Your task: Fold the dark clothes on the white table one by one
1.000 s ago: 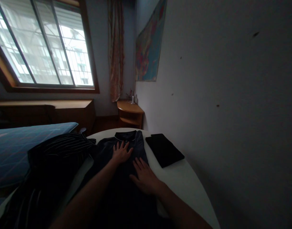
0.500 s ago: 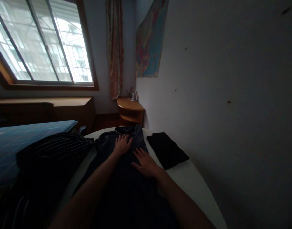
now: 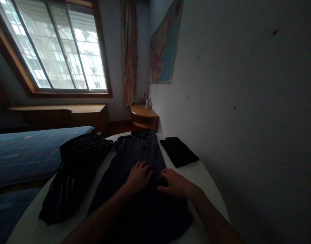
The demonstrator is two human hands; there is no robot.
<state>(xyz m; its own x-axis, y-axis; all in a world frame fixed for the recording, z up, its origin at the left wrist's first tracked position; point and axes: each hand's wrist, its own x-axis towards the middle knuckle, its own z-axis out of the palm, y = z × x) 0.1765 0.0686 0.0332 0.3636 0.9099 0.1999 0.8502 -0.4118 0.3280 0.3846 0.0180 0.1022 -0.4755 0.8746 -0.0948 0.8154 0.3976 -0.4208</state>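
A dark navy collared shirt (image 3: pixel 131 154) lies spread out lengthwise on the white round table (image 3: pixel 208 179), with its collar at the far edge and its hem towards me. My left hand (image 3: pixel 139 177) rests on the middle of the shirt, fingers loosely spread and nothing in them. To the right, my right hand (image 3: pixel 176 183) is over the shirt's right side, fingers curved and the thumb apart, also holding nothing. Part of the shirt's lower half is hidden by my left forearm and deep shadow.
Left of the shirt, a dark striped garment (image 3: pixel 81 166) is heaped on the table. A folded black cloth (image 3: pixel 179 152) lies at the right, near the wall. Beyond the table are a blue checked mattress (image 3: pixel 38 152), a small corner shelf (image 3: pixel 144 110) and a window (image 3: pixel 61 47).
Both hands have slid from the upper chest of the shirt down towards me. The collar and buttons show now. The whole view has shifted a little.
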